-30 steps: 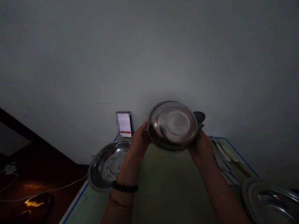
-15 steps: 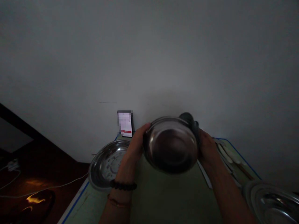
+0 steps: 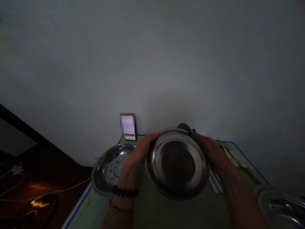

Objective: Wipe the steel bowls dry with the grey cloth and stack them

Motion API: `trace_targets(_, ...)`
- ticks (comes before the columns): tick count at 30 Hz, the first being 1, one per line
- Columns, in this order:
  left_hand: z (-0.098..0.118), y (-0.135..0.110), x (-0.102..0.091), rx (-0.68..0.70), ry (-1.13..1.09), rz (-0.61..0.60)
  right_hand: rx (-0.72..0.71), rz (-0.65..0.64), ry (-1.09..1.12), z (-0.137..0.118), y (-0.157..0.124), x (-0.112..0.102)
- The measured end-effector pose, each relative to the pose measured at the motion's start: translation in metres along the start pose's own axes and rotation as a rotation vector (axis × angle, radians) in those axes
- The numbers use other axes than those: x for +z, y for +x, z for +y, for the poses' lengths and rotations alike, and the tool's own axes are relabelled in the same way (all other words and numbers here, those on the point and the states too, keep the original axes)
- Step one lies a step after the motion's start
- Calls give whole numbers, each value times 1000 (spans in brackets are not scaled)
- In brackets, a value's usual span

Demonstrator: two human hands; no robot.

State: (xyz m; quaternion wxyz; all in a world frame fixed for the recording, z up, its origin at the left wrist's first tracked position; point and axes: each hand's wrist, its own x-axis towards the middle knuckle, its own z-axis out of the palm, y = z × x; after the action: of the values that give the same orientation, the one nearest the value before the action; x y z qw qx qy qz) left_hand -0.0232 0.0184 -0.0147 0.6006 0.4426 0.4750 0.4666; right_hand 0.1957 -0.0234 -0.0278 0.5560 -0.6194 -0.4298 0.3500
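A shiny metal bowl (image 3: 178, 165) is held up over the table, tilted so that its round underside faces me. My left hand (image 3: 142, 149) grips its left rim with closed fingers, partly hidden behind the bowl. On the opposite side my right hand (image 3: 213, 152) is closed around a dark, rough-textured cloth (image 3: 199, 140), which lies against the bowl's upper right edge. Part of the cloth shows above the rim; the right fingertips are hidden. Beyond my left wrist, a wide metal basin (image 3: 101, 173) with a patterned bottom stands on the table.
A phone (image 3: 128, 127) leans against the wall at the back of the green table (image 3: 152, 210). White-handled utensils (image 3: 214, 184) and a brown stick (image 3: 252, 176) lie on the right. Another metal basin (image 3: 264, 203) stands at lower right. A white cable (image 3: 69, 188) runs at left.
The bowl has come lower and slightly right, and its underside faces me more squarely. Both hands have moved with it. The dark cloth has shifted down along the rim.
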Motion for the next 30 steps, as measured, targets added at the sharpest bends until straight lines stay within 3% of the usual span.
trace_targets(5,11,-3,12,17,-352,-44,-58,142,145,-11,-5,13)
trace_targets(7,12,0,17,72,-461,0,-98,191,196,-13,-7,22)
trace_targets(10,9,5,16,167,-455,144,-105,208,219,-10,-8,31)
trace_targets(14,9,5,5,213,-222,306,-86,50,124,-1,-2,28)
trace_targets(17,18,-2,-1,268,-100,336,-194,40,-145,6,1,25)
trace_targets(20,28,-9,-6,428,-52,464,-285,45,-463,19,-5,27)
trace_targets(23,32,-12,-11,595,87,526,-329,-208,-595,34,-19,28)
trace_targets(26,31,-13,-14,731,304,365,-230,-441,-329,37,-30,22)
trace_targets(30,30,-16,-3,841,609,-86,141,-353,388,7,-31,5)
